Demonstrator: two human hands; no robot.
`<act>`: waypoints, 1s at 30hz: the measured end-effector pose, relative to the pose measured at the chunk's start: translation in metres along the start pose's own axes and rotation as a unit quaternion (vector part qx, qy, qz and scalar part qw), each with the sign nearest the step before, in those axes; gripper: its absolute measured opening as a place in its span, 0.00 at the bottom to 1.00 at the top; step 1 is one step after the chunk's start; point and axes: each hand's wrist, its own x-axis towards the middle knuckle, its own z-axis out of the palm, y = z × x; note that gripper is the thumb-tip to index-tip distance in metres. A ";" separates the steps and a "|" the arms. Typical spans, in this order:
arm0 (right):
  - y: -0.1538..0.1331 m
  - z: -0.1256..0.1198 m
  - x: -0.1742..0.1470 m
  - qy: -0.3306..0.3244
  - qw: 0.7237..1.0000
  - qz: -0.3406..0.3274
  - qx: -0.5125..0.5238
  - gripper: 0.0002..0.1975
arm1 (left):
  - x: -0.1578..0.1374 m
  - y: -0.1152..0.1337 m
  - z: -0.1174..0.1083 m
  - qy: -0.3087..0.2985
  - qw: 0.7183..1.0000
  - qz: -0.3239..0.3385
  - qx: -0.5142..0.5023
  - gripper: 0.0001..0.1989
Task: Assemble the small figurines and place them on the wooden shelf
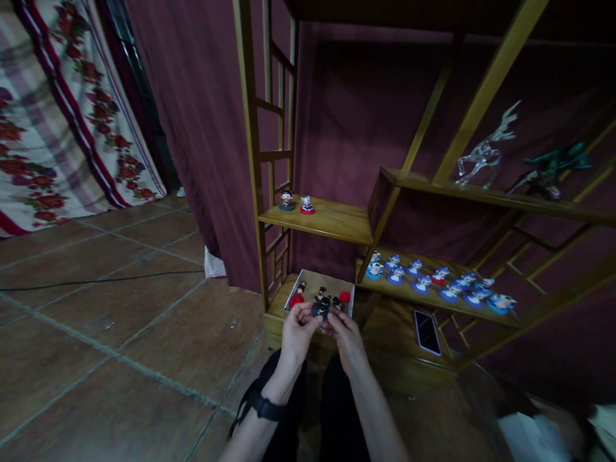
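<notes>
Between my two hands is a small figurine [321,307] with a dark round base, held in front of an open box. My left hand [299,324] pinches the base at its left edge, thumb on the near side. The fingers of my right hand [344,327] are closed at the figurine's right side. Just behind, the shallow cardboard box [350,290] holds several small black, red and gold figurines, partly covered by my hands. On the shelf above stand a dark-based figurine [287,200] and a white one on a red base [307,205].
Several blue-and-white figurines [414,267] stand in rows on a shelf to the right. Below them lies a phone [427,332]. A clear deer ornament [484,157] and a green sculpture [553,168] occupy the upper shelf. A cable [120,280] crosses the tiled floor at left.
</notes>
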 end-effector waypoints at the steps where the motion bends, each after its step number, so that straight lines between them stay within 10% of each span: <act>1: 0.001 0.000 0.001 0.003 1.000 0.006 0.018 0.15 | -0.002 0.000 0.001 -0.009 1.000 0.006 0.010 0.19; 16: -0.010 -0.015 0.004 -0.091 0.991 0.008 -0.095 0.17 | -0.003 0.009 -0.012 -0.059 0.981 -0.178 -0.043 0.12; 30: 0.016 -0.005 -0.005 -0.035 0.990 -0.037 -0.130 0.16 | 0.000 -0.001 -0.013 0.049 0.967 -0.216 -0.126 0.08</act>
